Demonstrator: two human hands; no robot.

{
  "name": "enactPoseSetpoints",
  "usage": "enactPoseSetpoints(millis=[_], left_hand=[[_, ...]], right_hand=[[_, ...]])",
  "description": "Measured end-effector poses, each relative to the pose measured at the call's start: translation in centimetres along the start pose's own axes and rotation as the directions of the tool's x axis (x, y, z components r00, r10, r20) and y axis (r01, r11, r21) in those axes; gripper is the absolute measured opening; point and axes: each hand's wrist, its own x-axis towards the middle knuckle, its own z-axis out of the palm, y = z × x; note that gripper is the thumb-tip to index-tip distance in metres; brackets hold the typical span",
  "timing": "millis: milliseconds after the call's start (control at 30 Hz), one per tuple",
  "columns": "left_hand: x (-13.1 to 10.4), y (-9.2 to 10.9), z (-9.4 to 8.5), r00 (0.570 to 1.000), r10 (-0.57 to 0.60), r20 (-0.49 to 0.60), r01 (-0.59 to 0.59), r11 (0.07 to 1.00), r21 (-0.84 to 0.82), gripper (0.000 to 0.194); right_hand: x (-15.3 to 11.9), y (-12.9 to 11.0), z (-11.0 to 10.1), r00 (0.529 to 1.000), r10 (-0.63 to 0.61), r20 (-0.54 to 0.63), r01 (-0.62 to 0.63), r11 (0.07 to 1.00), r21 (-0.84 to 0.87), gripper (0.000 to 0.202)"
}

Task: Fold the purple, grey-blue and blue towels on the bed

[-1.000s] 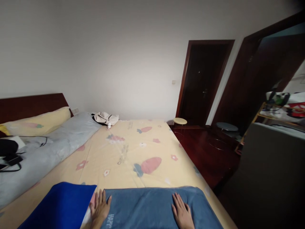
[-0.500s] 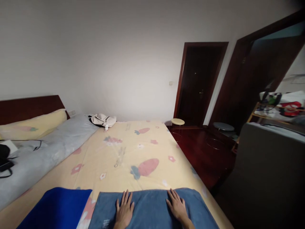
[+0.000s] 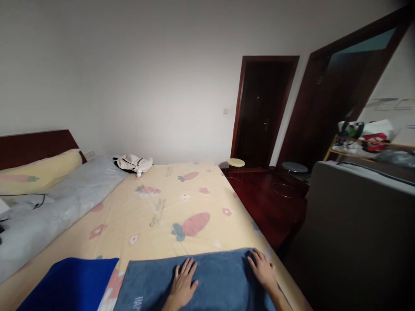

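A grey-blue towel (image 3: 220,280) with white lettering lies spread on the bed at the near edge of the view, its lower part cut off. My left hand (image 3: 184,283) rests palm down near the middle of the towel, fingers extended and thumb out. At the towel's far right corner is my right hand (image 3: 264,271), fingers apart and slightly bent, touching the cloth there. Left of the towel lies a bright blue cloth (image 3: 71,283), apart from both hands.
The bed's yellow sheet (image 3: 155,233) has carrot and flower prints. A pale bag (image 3: 134,164) lies at the far side, beside a grey quilt (image 3: 65,207) and a yellow pillow (image 3: 42,170). Two stools, one yellow (image 3: 236,163) and one grey (image 3: 294,167), stand by the doors. A dark panel (image 3: 356,233) rises at right.
My right hand has slid right to the towel's corner, and that far edge now looks straighter. My left hand has moved slightly right. The view has turned a little to the right.
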Motion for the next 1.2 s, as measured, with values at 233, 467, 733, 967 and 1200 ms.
enactPoseSetpoints(millis=[233, 467, 733, 967, 1200], left_hand=[[-2.1, -1.2, -2.3, 0.996, -0.092, 0.01, 0.092, 0.994, 0.051, 0.063], [-4.1, -0.4, 2.1, 0.984, 0.179, -0.024, -0.18, 0.983, -0.041, 0.066], [-6.2, -1.0, 7.5, 0.988, 0.152, -0.041, -0.154, 0.987, -0.054, 0.063], [-8.0, 2.0, 4.7, 0.946, 0.075, -0.316, -0.088, 0.996, -0.026, 0.029], [-9.2, -0.5, 3.9, 0.906, 0.041, -0.421, -0.051, 0.999, -0.012, 0.041]], right_hand=[[0.7, 0.2, 0.1, 0.995, 0.07, 0.073, -0.068, 0.997, -0.03, 0.067], [-6.0, 0.9, 2.9, 0.952, 0.048, -0.302, -0.05, 0.999, 0.001, 0.067], [-14.2, 3.0, 3.9, 0.981, -0.038, -0.191, 0.051, 0.997, 0.063, 0.07], [-14.7, 1.9, 2.8, 0.985, 0.029, -0.173, -0.026, 1.0, 0.017, 0.064], [-15.6, -6.3, 1.0, 0.959, -0.283, -0.013, 0.283, 0.953, 0.105, 0.053]])
